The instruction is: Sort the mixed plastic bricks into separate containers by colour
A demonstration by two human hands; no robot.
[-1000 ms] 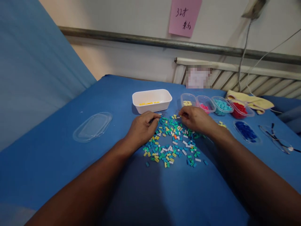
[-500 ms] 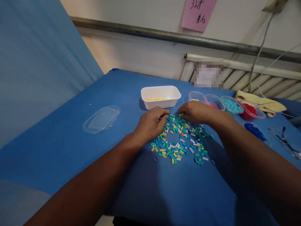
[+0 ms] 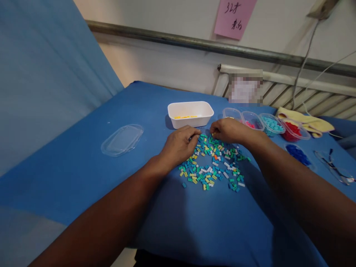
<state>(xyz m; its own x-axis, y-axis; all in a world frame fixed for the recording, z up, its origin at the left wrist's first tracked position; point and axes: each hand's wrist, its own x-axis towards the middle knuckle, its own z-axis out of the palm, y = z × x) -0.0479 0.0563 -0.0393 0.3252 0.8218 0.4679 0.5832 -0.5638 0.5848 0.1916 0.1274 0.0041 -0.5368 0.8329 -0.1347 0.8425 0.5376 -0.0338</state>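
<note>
1. Since half a second ago, my right hand [image 3: 229, 130] has drawn back slightly, fingers pinching a small yellow brick [image 3: 213, 134].
2. Left hand [image 3: 179, 145] rests curled on the brick pile [image 3: 213, 165]; I cannot tell whether it grips anything.
3. White tray [image 3: 190, 114] sits just beyond.

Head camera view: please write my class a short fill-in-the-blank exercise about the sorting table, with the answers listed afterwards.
1. The white tub behind the left hand holds a few small bricks coloured ____.
2. The loose pile of small bricks lies on a table cover coloured ____.
3. The clear lid lies to the ____ of the white tub.
4. The note on the wall is coloured ____.

Missing words: yellow; blue; left; pink
</note>
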